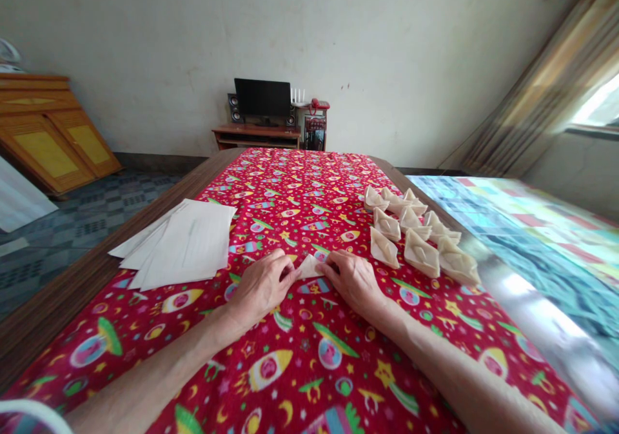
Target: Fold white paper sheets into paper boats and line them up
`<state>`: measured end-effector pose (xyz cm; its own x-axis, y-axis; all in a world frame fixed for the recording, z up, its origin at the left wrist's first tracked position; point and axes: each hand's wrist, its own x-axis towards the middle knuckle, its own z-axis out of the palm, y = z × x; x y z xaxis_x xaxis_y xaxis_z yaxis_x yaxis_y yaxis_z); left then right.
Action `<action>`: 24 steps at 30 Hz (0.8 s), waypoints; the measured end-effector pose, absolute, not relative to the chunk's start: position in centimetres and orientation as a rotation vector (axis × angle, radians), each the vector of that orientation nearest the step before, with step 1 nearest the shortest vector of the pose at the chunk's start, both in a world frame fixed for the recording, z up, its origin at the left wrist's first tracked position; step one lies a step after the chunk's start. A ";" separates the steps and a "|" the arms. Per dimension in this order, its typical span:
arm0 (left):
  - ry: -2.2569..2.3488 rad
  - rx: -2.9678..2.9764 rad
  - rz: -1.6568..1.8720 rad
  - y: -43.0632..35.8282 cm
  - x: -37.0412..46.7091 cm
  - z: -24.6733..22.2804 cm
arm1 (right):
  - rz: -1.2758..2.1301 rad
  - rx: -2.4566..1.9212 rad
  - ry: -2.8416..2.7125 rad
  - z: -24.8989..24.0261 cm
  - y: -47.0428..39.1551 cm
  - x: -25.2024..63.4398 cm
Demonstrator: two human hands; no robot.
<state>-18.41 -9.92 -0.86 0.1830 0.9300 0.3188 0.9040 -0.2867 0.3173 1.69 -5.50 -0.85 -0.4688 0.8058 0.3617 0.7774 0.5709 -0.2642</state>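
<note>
A small folded piece of white paper point(309, 267) with a pointed top is held between my two hands, just above or on the red patterned cloth. My left hand point(267, 280) pinches its left corner between thumb and fingers. At the opposite corner my right hand point(352, 280) grips it the same way. To the left lies a fanned stack of white paper sheets point(191, 244). On the right stand several folded paper boats point(422, 253), set in rough rows.
The red cloth point(271, 369) with rockets and stars covers most of a brown wooden table point(159, 231). Beyond it, a monitor point(264, 98) stands on a small desk by the wall. A bed point(522, 227) adjoins on the right; a wooden cabinet point(53, 131) is at left.
</note>
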 end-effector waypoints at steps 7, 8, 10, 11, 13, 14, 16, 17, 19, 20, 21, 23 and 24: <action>1.851 2.373 0.710 -10.0 -18.3 -0.8 | 0.001 -1.273 -2.374 -1.1 -5.4 1.6; 1.852 2.380 0.706 -10.0 -18.2 -0.8 | -0.007 -1.281 -2.377 -1.0 -5.4 1.6; 1.864 2.393 0.694 -10.0 -18.2 -0.9 | -0.015 -1.299 -2.385 -1.0 -5.3 1.5; 1.875 2.399 0.686 -10.0 -18.2 -0.9 | -0.016 -1.304 -2.388 -1.0 -5.3 1.5; 1.896 2.412 0.665 -10.0 -18.1 -0.9 | -0.017 -1.310 -2.394 -1.0 -5.3 1.4; 1.904 2.418 0.654 -10.1 -18.1 -0.9 | -0.019 -1.311 -2.397 -1.0 -5.3 1.4; 1.918 2.431 0.636 -10.1 -18.0 -0.8 | -0.029 -1.319 -2.397 -1.0 -5.3 1.3; 1.924 2.437 0.630 -10.2 -17.9 -0.7 | -0.034 -1.322 -2.399 -1.0 -5.3 1.3; 1.934 2.446 0.622 -10.3 -17.8 -0.6 | -0.043 -1.322 -2.403 -1.0 -5.3 1.3; 1.936 2.448 0.623 -10.3 -17.8 -0.6 | -0.046 -1.322 -2.404 -1.0 -5.3 1.3; 1.933 2.451 0.626 -10.3 -17.8 -0.6 | -0.050 -1.324 -2.403 -1.0 -5.3 1.3; 1.921 2.449 0.656 -10.4 -17.7 -0.7 | -0.060 -1.329 -2.403 -1.0 -5.3 1.3; 1.916 2.443 0.688 -10.4 -17.7 -0.8 | -0.065 -1.331 -2.404 -1.0 -5.2 1.3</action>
<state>-17.70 -10.39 -0.78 0.1806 0.9172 0.3552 0.9337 -0.2734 0.2311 1.30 -5.24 -1.04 -0.4725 0.8058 0.3570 0.8239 0.5477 -0.1458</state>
